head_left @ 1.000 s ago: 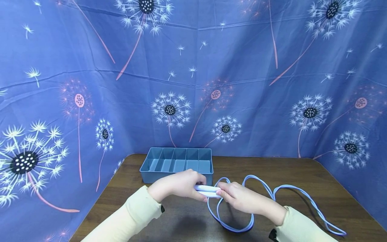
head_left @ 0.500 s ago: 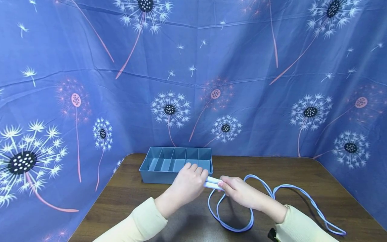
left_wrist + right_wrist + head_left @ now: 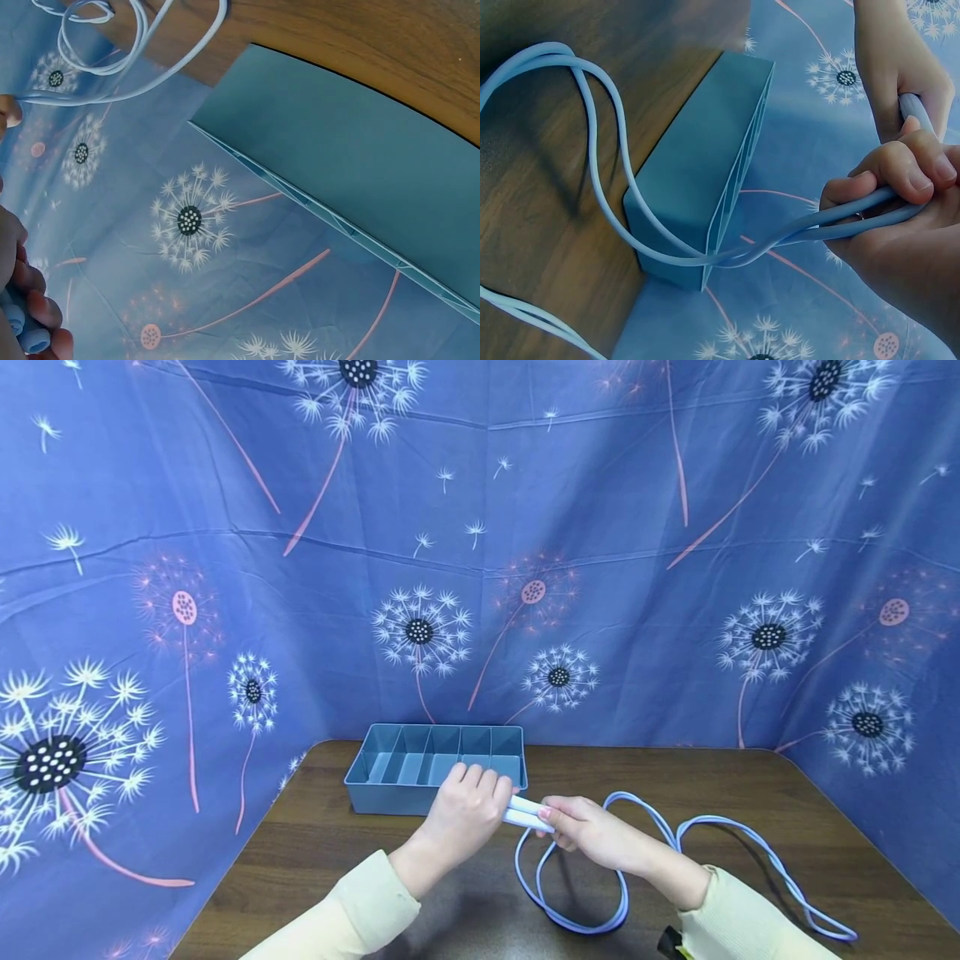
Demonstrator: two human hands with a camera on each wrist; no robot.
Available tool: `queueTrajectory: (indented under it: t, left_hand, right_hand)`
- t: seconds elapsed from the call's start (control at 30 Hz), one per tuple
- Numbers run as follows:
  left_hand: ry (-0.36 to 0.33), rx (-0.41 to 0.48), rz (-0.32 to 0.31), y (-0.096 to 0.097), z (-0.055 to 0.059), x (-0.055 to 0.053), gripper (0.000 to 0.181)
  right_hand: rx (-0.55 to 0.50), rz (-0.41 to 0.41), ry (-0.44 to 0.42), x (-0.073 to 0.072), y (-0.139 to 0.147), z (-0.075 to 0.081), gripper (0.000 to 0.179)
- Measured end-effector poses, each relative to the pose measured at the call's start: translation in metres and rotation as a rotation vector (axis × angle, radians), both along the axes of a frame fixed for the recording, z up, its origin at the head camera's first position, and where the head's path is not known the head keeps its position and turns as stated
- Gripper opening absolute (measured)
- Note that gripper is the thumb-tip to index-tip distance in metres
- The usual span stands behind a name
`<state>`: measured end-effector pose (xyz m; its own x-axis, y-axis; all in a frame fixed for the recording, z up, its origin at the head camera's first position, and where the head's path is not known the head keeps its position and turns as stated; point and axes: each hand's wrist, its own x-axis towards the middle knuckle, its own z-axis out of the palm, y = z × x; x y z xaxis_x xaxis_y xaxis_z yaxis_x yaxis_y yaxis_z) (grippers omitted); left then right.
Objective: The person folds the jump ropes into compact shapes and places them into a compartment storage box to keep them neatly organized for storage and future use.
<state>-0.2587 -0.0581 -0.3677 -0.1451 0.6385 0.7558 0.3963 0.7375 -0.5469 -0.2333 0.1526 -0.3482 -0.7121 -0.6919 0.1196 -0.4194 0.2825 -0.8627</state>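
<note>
A light blue jump rope (image 3: 570,928) has its two pale handles (image 3: 527,814) side by side, held above the table between my hands. My left hand (image 3: 467,806) wraps round them with its knuckles up. In the left wrist view the handle ends (image 3: 34,341) poke out of the left fist. My right hand (image 3: 588,831) grips the other end of the handles, thumb on top. Its curled fingers (image 3: 896,166) also enclose the doubled cord (image 3: 810,221), which hangs down from this hand in the right wrist view.
A blue-grey box (image 3: 393,800) with several compartments stands on the brown wooden table (image 3: 315,827), behind my left hand. The rope's loops spread over the table to the right. A blue dandelion-print cloth (image 3: 315,635) hangs behind and at the sides.
My left hand has turned from a loose side hold to a fist round the handles, knuckles up. The handles now slant more down toward my right hand, which stays nearly still.
</note>
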Motion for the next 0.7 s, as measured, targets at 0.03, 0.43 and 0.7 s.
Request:
queueTrajectory:
  t: [0.03, 0.43, 0.7]
  left_hand:
    - [0.004, -0.001, -0.006, -0.0007, 0.0000, 0.0000, 0.038]
    - [0.019, -0.012, -0.035, -0.0053, 0.0008, 0.0010, 0.026]
    - [-0.068, -0.022, -0.022, -0.0068, 0.0068, 0.0069, 0.017]
  right_hand:
    - [0.002, 0.002, 0.001, 0.0001, -0.0001, 0.0002, 0.033]
    - [0.021, 0.002, 0.014, 0.0002, -0.0014, 0.0005, 0.035]
    - [0.028, -0.001, 0.050, 0.0012, -0.0026, 0.0032, 0.031]
